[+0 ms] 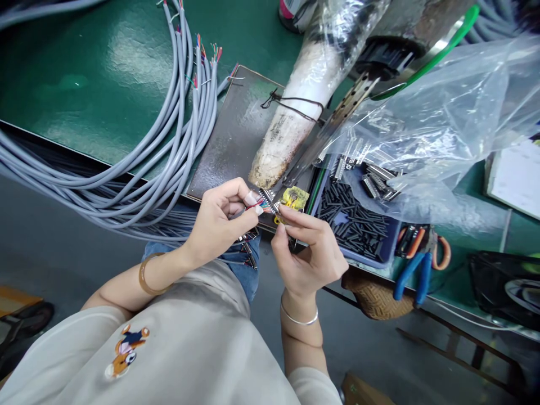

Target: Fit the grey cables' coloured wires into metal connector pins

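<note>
My left hand [221, 218] pinches several thin coloured wires [262, 203] between thumb and forefinger, their ends at a small metal pin connector [270, 197]. Close on the other side, my right hand [310, 250] has its thumb and forefinger bent together at the connector's right end; what lies between those fingertips is too small to make out. Behind the fingers is a yellow sponge-like piece [295, 198]. The worn tip of a white tube [291, 118] wrapped in clear film points down just above the connector, beside a perforated metal rod [346, 109].
Grey cables [185, 129] with stripped ends curve over the bench at left. At right, a blue tray [390, 250] holds black sleeves [350, 216] and metal connectors, partly under a clear bag [447, 124]. Blue-handled pliers [415, 275] lie at the bench edge. More connectors [248, 254] hang over my lap.
</note>
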### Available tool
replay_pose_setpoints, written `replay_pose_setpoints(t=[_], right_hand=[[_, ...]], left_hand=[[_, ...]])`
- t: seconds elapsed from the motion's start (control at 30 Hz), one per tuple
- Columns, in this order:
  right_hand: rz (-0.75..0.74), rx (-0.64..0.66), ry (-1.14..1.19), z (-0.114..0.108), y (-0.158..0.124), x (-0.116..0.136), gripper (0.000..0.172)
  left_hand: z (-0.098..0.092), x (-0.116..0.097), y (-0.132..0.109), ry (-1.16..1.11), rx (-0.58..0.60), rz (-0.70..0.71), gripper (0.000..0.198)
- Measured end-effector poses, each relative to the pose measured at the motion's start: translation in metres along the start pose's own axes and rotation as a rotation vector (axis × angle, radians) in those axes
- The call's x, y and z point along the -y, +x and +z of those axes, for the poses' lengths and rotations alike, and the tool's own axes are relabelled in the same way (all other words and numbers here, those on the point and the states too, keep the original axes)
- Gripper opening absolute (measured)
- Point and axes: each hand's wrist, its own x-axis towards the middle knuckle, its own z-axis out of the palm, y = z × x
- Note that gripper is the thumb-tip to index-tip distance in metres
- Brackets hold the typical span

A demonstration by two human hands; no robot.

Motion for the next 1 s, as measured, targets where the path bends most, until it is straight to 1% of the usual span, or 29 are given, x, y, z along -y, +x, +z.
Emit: replay_pose_setpoints(t=[0.17, 0.4, 0.57, 0.7, 1.0], right_hand=[[-0.001, 0.026, -0.019, 0.0, 0.003, -0.001, 0.021], [-0.012, 0.021, -0.07, -0.001, 0.01, 0.006, 0.021], [-0.051, 0.011, -0.1, -0.001, 0.005, 0.006, 0.02], [-0.04, 0.03, -0.077, -0.001, 0.002, 0.004, 0.021], [-0.023, 0.013, -0.081, 0.003, 0.01, 0.005, 0.02]], left_hand=[[0.001, 0.001, 0.0, -0.002, -0.01, 0.009, 0.019], [0.003, -0.002, 0.0, 0.049, -0.051, 0.078, 0.016], [0.0, -0.002, 0.0, 0.06, -0.026, 0.014, 0.018], [0.0, -0.001, -0.001, 0.074, -0.034, -0.007, 0.018], [0.004, 0.001, -0.001, 0.099, -0.102, 0.096, 0.018]])
